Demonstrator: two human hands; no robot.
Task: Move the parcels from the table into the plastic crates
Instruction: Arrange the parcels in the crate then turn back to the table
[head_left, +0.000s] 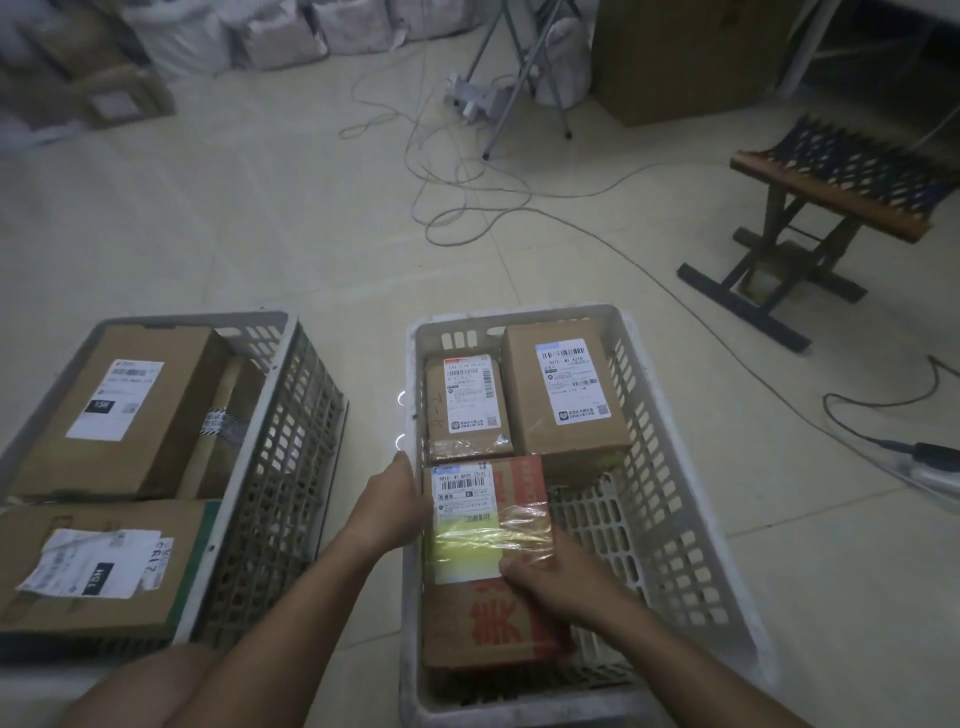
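Note:
A cardboard parcel with red print and a white label (488, 551) lies in the near left part of the right grey crate (670, 467). My left hand (395, 504) holds its left edge, between the parcel and the crate wall. My right hand (550, 577) rests on its top with fingers curled at the right side. Behind it in the same crate sit a small taped parcel (465, 405) and a taller brown box (566, 389). The left grey crate (270, 441) holds a large labelled box (124, 410), a second box (98, 566) and a taped one (228, 415).
Both crates stand on a pale tiled floor. Cables (519, 218) trail across the floor behind them. A folding stool (826, 208) stands at the right, a tripod (519, 78) and a big carton (685, 57) at the back. Sacks and boxes line the far wall.

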